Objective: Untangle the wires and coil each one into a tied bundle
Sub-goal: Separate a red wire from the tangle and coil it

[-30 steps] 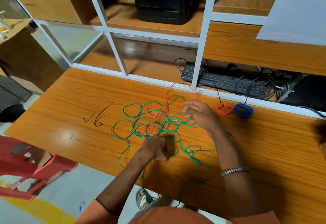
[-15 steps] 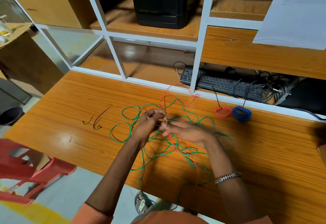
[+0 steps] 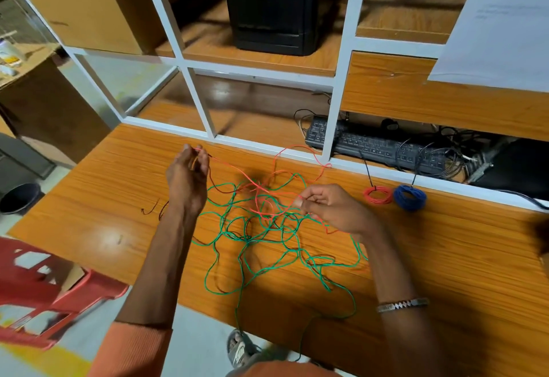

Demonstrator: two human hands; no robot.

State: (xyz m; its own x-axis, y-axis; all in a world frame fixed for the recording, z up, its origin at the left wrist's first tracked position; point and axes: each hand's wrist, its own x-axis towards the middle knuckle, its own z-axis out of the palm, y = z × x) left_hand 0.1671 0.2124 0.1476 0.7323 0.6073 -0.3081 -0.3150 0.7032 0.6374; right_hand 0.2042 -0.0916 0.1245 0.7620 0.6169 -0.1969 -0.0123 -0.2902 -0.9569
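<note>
A green wire (image 3: 261, 269) and a red wire (image 3: 297, 151) lie tangled together on the wooden table (image 3: 118, 198). My left hand (image 3: 187, 177) is raised to the left of the tangle and pinches one end of the red wire between its fingertips. From there the red wire runs taut to the right into the knot. My right hand (image 3: 332, 207) rests at the tangle's right side and pinches the red wire too. Part of the green wire hangs over the table's front edge.
A coiled red bundle (image 3: 378, 194) and a coiled blue bundle (image 3: 410, 197) lie at the back right, each with a black tie. Behind a white frame (image 3: 335, 127) sits a black keyboard (image 3: 374, 148) with cables. A red plastic chair (image 3: 44, 287) stands at lower left.
My left hand has moved up and to the left, drawing the red wire out of the tangle. My right hand has shifted right and holds the red wire near the knot.
</note>
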